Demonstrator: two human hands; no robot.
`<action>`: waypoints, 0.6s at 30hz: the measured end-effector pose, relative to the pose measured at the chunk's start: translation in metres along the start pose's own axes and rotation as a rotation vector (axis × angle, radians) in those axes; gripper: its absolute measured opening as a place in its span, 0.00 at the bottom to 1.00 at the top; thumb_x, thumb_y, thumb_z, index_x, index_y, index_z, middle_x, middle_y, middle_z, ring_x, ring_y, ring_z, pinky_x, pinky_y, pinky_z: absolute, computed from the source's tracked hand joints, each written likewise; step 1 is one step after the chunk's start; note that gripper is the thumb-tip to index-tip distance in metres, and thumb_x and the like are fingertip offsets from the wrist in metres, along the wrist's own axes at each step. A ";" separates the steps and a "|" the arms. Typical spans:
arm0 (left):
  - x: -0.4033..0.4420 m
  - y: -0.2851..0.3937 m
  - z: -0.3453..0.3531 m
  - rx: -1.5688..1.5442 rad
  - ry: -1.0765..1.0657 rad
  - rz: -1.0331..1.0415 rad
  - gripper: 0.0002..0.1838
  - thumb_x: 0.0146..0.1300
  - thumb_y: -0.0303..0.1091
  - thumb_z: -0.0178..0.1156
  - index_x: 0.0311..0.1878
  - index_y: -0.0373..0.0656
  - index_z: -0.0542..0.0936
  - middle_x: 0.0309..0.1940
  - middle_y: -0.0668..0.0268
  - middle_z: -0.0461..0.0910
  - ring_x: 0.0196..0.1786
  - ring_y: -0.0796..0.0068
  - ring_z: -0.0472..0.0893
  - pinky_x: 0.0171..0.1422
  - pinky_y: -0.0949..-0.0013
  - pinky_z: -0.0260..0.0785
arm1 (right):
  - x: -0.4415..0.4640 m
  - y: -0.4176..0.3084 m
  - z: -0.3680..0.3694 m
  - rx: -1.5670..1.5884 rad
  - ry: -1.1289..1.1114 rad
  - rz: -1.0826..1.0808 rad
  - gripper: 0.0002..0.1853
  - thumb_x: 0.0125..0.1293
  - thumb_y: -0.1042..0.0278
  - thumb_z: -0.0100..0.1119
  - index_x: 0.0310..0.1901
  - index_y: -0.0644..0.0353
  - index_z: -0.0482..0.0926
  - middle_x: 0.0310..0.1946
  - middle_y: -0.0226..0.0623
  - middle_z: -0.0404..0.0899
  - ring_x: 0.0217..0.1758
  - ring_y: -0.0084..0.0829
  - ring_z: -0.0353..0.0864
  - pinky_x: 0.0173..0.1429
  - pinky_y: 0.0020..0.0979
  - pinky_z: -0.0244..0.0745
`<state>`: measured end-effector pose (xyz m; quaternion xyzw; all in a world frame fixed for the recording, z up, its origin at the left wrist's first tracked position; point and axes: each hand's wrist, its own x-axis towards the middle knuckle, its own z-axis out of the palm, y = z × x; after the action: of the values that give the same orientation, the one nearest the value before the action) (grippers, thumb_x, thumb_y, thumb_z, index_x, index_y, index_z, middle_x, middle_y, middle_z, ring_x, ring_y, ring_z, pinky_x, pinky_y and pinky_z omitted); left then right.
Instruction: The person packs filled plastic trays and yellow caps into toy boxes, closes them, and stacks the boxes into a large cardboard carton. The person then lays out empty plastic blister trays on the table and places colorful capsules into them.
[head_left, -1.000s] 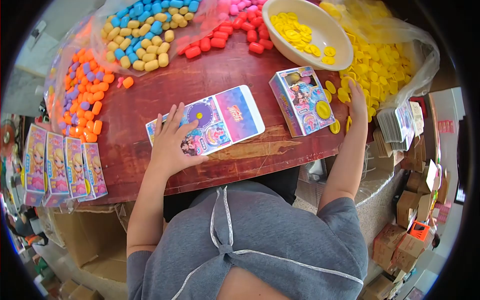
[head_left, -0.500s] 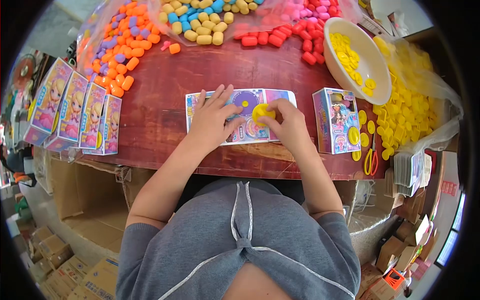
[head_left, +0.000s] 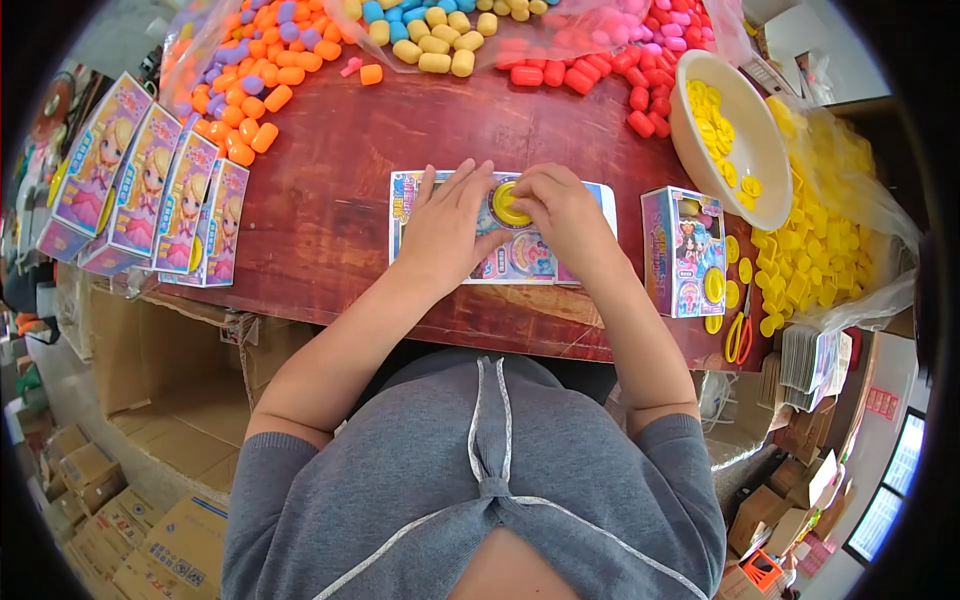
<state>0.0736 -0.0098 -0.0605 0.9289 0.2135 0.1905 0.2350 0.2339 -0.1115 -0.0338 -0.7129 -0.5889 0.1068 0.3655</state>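
Observation:
A printed flat carton point(head_left: 530, 262) lies on the table in front of me. My left hand point(head_left: 447, 225) rests flat over its left half, fingers spread and thumb stretched to the right. The fingers of my right hand point(head_left: 568, 215) pinch a round yellow plastic disc point(head_left: 508, 204) at its right side. This disc sits over the purple circle on the carton's upper middle, and the fingertips partly cover it. To the right stands an upright filled toy box point(head_left: 683, 255) with a yellow disc on its front.
Several finished-looking boxes point(head_left: 150, 190) stand in a row at the left. Orange and purple capsules point(head_left: 250, 105), yellow and blue ones point(head_left: 435, 45), and red ones point(head_left: 580, 80) lie at the back. A bowl point(head_left: 765, 150), yellow parts point(head_left: 825, 255) and scissors point(head_left: 740, 335) are at right.
My right hand has carried the yellow disc up and left over the carton onto the purple circle. My left hand stays flat on the carton. The whole view has shifted slightly.

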 end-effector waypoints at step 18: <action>0.009 0.001 0.004 0.085 0.014 -0.005 0.16 0.58 0.41 0.65 0.50 0.51 0.81 0.62 0.64 0.76 0.73 0.63 0.67 0.78 0.43 0.45 | -0.005 0.022 -0.006 -0.022 -0.165 0.054 0.15 0.48 0.66 0.75 0.40 0.52 0.86 0.46 0.25 0.86 0.66 0.33 0.75 0.76 0.57 0.44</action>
<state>0.0831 -0.0079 -0.0605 0.9362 0.2253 0.1873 0.1940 0.2525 -0.1196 -0.0450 -0.7212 -0.5989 0.1683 0.3048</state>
